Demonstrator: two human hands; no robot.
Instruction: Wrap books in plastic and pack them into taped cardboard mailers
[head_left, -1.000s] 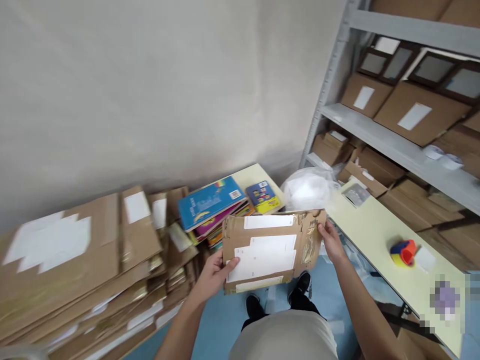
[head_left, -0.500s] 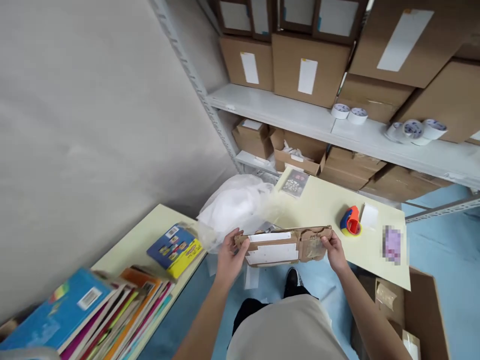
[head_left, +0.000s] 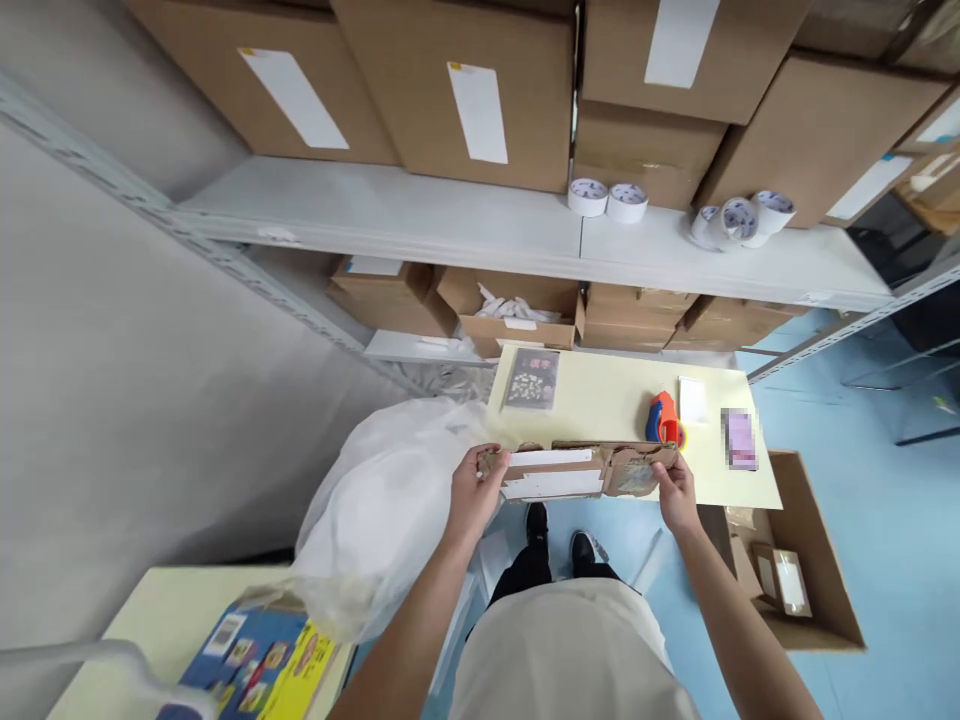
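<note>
A flat piece of brown cardboard (head_left: 551, 484) with white strips along it is stretched between my two hands, over the near edge of the pale yellow table (head_left: 600, 385). My left hand (head_left: 478, 490) pinches its left end, thumb on the near face. At its right end my right hand (head_left: 675, 490) grips a folded, torn-looking section. Just beyond that end stands an orange and blue tape dispenser (head_left: 663, 416). Left of my left hand bulges a large translucent plastic bag (head_left: 390, 490). A dark printed booklet (head_left: 532, 379) lies at the table's far left.
Metal shelving (head_left: 420, 215) with cardboard boxes and several white tape rolls (head_left: 627, 203) spans the back. An open carton (head_left: 825, 560) holding small boxes sits on the floor at right. A second table (head_left: 157, 610) at lower left carries a blue and yellow book (head_left: 262, 660).
The view has swung right, bringing the shelves and table more squarely ahead. Both hands still hold the cardboard, now over the table's near edge. The book stack at left has left the view.
</note>
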